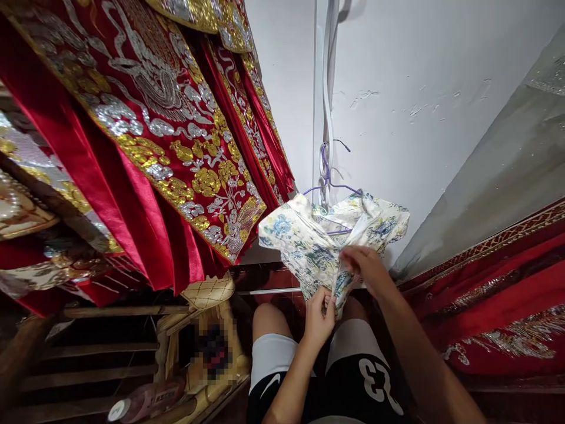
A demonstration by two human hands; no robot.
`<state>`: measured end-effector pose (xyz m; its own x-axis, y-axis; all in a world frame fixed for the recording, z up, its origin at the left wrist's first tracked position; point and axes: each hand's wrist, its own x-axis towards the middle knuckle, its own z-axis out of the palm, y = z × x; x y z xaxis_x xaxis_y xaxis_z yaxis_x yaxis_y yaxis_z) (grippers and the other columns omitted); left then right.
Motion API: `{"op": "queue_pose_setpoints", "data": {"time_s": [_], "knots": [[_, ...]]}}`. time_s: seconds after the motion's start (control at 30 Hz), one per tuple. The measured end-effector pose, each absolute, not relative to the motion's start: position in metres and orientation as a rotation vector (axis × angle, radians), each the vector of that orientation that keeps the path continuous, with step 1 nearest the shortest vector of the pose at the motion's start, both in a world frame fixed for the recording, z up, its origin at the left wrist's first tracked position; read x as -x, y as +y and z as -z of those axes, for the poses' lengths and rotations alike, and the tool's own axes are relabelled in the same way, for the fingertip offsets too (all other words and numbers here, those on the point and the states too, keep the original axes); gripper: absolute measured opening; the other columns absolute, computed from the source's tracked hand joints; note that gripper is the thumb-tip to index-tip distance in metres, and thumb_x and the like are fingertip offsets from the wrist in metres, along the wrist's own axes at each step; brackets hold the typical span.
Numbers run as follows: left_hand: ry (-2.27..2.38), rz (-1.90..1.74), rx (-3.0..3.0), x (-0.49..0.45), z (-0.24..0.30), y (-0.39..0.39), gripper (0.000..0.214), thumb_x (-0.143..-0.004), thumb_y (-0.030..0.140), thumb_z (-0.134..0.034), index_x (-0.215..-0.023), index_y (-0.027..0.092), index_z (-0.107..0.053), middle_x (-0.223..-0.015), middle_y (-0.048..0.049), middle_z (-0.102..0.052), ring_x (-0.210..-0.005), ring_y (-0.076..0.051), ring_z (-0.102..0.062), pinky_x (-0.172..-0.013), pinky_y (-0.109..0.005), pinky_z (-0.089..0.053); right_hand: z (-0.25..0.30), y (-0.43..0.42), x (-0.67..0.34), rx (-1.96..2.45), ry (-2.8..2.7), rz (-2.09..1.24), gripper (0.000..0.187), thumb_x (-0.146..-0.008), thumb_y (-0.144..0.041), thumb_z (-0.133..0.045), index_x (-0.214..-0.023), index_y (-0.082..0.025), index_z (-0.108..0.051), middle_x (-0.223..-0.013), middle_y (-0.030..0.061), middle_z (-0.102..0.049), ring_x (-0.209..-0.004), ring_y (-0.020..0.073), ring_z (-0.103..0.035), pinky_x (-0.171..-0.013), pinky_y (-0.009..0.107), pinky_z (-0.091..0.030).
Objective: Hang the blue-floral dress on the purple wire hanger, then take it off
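A white garment with blue and yellow flowers (309,244) hangs on a purple wire hanger (329,182) against a white wall. My left hand (320,318) pinches the lower front edge of the garment, fingers closed on the cloth. My right hand (364,268) is a little higher and to the right, fingers closed on the same front edge. Both forearms reach up from the bottom of the view, above my knees in black and white shorts (353,377).
Red robes with gold and silver embroidery (154,129) hang thickly at the left. More red embroidered cloth (498,294) lies at the right. A wooden rack (88,353), a woven item (209,291) and a pink bottle (141,403) sit at the lower left.
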<state>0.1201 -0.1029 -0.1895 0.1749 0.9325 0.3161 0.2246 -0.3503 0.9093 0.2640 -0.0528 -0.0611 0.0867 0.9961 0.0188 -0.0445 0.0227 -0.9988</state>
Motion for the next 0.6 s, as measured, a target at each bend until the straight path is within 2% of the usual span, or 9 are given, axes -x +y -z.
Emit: {"op": "queue_pose_setpoints", "data": {"time_s": [0.17,0.33,0.37,0.43,0.5,0.53,0.6], "knots": [[1.146,-0.953,-2.092,-0.126,0.191,-0.089,0.018,-0.095,0.02,-0.039,-0.081,0.022,-0.05,-0.081,-0.0047,-0.057,-0.075,-0.02,-0.054,-0.067,-0.03,-0.037,-0.01,-0.015,-0.258,1.055,-1.031,-1.067,0.028,-0.078,-0.043,-0.066,-0.066,-0.018,-0.062,-0.044,-0.0038,-0.048,-0.038,0.0074,-0.031,-0.039,0.024,-0.021],[1.086,-0.787,-2.217,-0.11,0.161,-0.065,0.014,-0.084,0.011,-0.051,-0.086,0.022,-0.06,-0.079,-0.0037,-0.062,-0.073,-0.02,-0.057,-0.067,-0.029,-0.041,-0.004,-0.03,-0.235,1.003,-1.094,-1.01,0.025,-0.082,-0.042,-0.061,-0.069,-0.02,-0.06,-0.046,-0.0032,-0.051,-0.041,0.0091,-0.037,-0.042,0.024,-0.028],[1.073,-0.835,-2.198,-0.105,0.149,-0.06,0.017,-0.083,0.011,-0.053,-0.091,0.022,-0.063,-0.082,-0.0039,-0.064,-0.074,-0.02,-0.059,-0.069,-0.028,-0.043,0.002,-0.035,-0.233,1.003,-1.109,-1.009,0.025,-0.083,-0.042,-0.06,-0.069,-0.02,-0.06,-0.046,-0.0032,-0.052,-0.042,0.0094,-0.037,-0.043,0.024,-0.029],[1.048,-1.045,-2.115,-0.095,0.118,-0.05,0.029,-0.088,0.013,-0.052,-0.113,0.022,-0.064,-0.094,-0.006,-0.068,-0.08,-0.02,-0.062,-0.076,-0.029,-0.047,0.012,-0.043,-0.232,1.023,-1.123,-1.008,0.026,-0.084,-0.041,-0.058,-0.069,-0.021,-0.06,-0.046,-0.0033,-0.052,-0.042,0.0102,-0.038,-0.045,0.025,-0.031],[1.002,-1.338,-2.004,-0.09,0.081,-0.04,0.041,-0.095,0.019,-0.051,-0.136,0.023,-0.054,-0.101,-0.0074,-0.069,-0.081,-0.019,-0.063,-0.08,-0.03,-0.049,0.014,-0.046,-0.235,1.047,-1.132,-0.989,0.026,-0.084,-0.041,-0.057,-0.068,-0.021,-0.059,-0.045,-0.003,-0.051,-0.043,0.0109,-0.038,-0.045,0.025,-0.031],[0.975,-1.453,-1.985,-0.089,0.061,-0.035,0.044,-0.097,0.023,-0.05,-0.141,0.023,-0.051,-0.102,-0.0075,-0.069,-0.081,-0.019,-0.063,-0.08,-0.03,-0.049,0.013,-0.046,-0.237,1.051,-1.145,-0.977,0.026,-0.084,-0.041,-0.057,-0.067,-0.021,-0.059,-0.045,-0.0028,-0.051,-0.043,0.0111,-0.038,-0.045,0.025,-0.031],[0.93,-1.544,-2.067,-0.091,0.027,-0.026,0.038,-0.1,0.027,-0.05,-0.137,0.025,-0.057,-0.106,-0.0076,-0.07,-0.089,-0.02,-0.065,-0.084,-0.03,-0.048,0.005,-0.045,-0.24,1.04,-1.189,-0.948,0.026,-0.084,-0.04,-0.057,-0.066,-0.021,-0.059,-0.046,-0.0025,-0.051,-0.043,0.0113,-0.039,-0.046,0.026,-0.031]]}}
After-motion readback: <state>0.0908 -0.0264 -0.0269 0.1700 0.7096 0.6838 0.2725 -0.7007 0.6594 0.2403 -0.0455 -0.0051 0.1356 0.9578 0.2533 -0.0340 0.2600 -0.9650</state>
